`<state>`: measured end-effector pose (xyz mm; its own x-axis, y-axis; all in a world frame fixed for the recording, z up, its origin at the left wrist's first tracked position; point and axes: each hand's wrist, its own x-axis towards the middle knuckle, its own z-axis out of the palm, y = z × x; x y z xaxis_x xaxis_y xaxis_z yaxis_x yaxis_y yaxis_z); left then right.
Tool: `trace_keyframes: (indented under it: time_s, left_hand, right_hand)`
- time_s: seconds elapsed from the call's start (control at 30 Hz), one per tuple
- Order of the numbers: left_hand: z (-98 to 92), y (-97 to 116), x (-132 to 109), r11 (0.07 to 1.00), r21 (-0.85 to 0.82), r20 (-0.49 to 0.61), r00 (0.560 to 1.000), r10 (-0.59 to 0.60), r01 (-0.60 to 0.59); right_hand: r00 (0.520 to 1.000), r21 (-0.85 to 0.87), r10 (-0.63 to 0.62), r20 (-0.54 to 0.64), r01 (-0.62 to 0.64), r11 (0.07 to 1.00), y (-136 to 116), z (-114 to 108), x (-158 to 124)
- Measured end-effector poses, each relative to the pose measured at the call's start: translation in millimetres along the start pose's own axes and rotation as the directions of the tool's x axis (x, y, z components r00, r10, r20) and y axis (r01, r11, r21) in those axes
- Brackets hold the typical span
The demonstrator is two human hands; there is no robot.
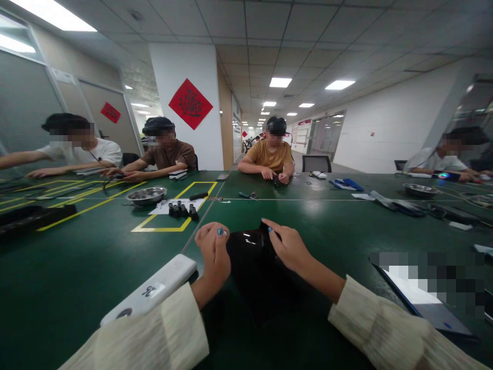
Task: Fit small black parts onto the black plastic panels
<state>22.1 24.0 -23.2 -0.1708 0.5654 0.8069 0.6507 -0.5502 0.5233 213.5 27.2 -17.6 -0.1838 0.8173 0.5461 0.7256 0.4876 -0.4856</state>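
Observation:
A glossy black sheet or bag (pixel 248 264) hangs down in front of me toward the table; its exact kind is hard to make out. My right hand (pixel 288 247) pinches its upper right edge between thumb and forefinger. Beside the upper left edge, my left hand (pixel 214 255) is closed, thumb pressed against curled fingers; what sits in that pinch is too small to tell. Under my left forearm lies a long white case (pixel 154 290) with a handwritten number on it.
Several black cylindrical parts (pixel 183 210) stand on white paper inside yellow tape. Near them are a metal bowl (pixel 147 196) and green-handled pliers (pixel 247 195). A tablet (pixel 427 298) lies at right. Another metal bowl (pixel 419 190) is farther off. Co-workers sit around the green table (pixel 127 257).

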Motion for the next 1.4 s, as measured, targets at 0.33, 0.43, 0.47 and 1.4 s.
trace_keyframes:
  time_s: [0.33,0.43,0.47,1.4]
  left_hand:
    - [16.0,-22.6,-8.2,0.989,-0.080,0.208,0.972,-0.106,0.125]
    - [20.5,-22.6,-11.5,0.987,-0.100,0.327,0.941,-0.090,0.129]
    - [21.3,-22.2,-12.4,0.988,-0.106,0.361,0.930,-0.070,0.116]
    - [25.6,-20.9,-17.2,0.996,-0.030,0.630,0.771,0.087,-0.087]
  right_hand:
    - [0.833,0.721,0.550,0.056,-0.415,0.555,54.3,10.0,-7.7]
    - [0.855,0.741,0.506,0.111,-0.411,0.532,54.2,18.7,-20.2]
    - [0.865,0.728,0.479,0.150,-0.424,0.538,51.7,21.1,-23.7]
    - [0.839,0.929,0.434,0.328,-0.370,0.013,31.1,33.3,-32.0]
